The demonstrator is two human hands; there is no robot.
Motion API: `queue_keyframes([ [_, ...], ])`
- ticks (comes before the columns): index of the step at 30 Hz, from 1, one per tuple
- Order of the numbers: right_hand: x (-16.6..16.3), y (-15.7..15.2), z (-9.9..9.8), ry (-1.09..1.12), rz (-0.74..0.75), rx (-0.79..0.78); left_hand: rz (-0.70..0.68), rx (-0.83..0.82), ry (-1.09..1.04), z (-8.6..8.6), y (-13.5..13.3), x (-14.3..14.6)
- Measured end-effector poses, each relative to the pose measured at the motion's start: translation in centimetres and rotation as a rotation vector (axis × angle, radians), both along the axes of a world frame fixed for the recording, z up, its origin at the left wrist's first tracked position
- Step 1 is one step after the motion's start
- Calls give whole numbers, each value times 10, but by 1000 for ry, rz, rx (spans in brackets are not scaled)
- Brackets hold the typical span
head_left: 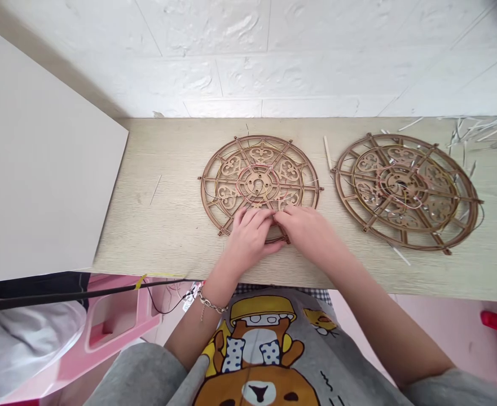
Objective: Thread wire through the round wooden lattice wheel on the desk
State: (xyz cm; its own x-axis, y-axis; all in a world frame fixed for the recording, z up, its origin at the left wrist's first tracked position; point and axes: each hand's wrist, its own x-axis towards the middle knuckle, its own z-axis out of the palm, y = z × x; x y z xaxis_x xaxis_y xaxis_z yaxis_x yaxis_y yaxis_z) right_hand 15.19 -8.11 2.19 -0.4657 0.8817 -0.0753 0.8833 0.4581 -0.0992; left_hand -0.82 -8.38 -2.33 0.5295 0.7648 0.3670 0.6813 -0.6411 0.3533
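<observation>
A round brown openwork frame (260,153) lies flat on the table in front of me, with scroll patterns and thin wires running round its rings. My left hand (250,234) rests on its near edge, fingers bent and pressed together. Close against it, my right hand (301,225) pinches at the same near part of the frame. The fingertips of both hands almost meet there. Whatever sits between them is too small and too covered to make out.
More round brown frames (404,228), apparently stacked, lie to the right with wires on top. Thin white strips (470,132) are scattered at the back right. A pale stick (327,152) lies between the frames. A white panel (40,163) stands at left, a white wall (248,62) behind.
</observation>
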Motion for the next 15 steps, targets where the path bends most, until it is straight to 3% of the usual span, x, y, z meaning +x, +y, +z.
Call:
queue_keyframes([
  [3,6,3,0,18,60,26,-1,-3,-6,0,0,0],
  [10,-4,-10,-10,131,-186,76,11,-19,-36,1,-1,1],
  [15,-1,-15,-18,288,-239,163,10,-1,-53,2,-1,1],
])
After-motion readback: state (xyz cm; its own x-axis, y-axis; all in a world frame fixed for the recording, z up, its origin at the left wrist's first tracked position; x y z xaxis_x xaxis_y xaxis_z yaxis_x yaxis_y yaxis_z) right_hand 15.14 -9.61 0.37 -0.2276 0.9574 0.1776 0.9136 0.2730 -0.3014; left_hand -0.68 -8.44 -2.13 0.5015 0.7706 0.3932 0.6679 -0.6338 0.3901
